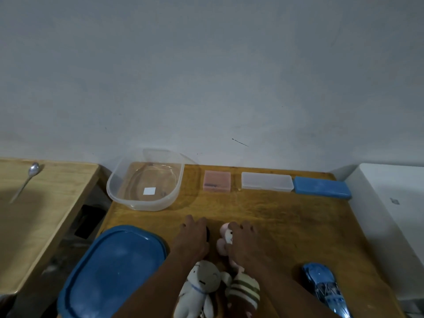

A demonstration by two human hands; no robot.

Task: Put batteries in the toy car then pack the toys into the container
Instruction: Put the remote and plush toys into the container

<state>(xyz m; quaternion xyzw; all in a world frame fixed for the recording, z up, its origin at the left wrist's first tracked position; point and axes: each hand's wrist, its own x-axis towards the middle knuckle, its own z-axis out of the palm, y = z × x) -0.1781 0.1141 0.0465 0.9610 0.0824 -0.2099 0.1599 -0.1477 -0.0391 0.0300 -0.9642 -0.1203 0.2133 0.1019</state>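
Our right hand (244, 241) curls round a pink plush toy (223, 237). Our left hand (192, 235) covers a small dark object (208, 234); we cannot tell its grip. The blue toy car (325, 285) lies right of the right arm, and the clear container (146, 206) sits beyond the left hand.

Wooden table (263, 214) bears a container (149, 206), blue lid (114, 267), three cases (266, 182), plush toys (202, 285), toy car (325, 285).

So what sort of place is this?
Likely an ordinary home room: a wooden table against a bare wall, carrying plush toys, a toy car and a clear plastic container.
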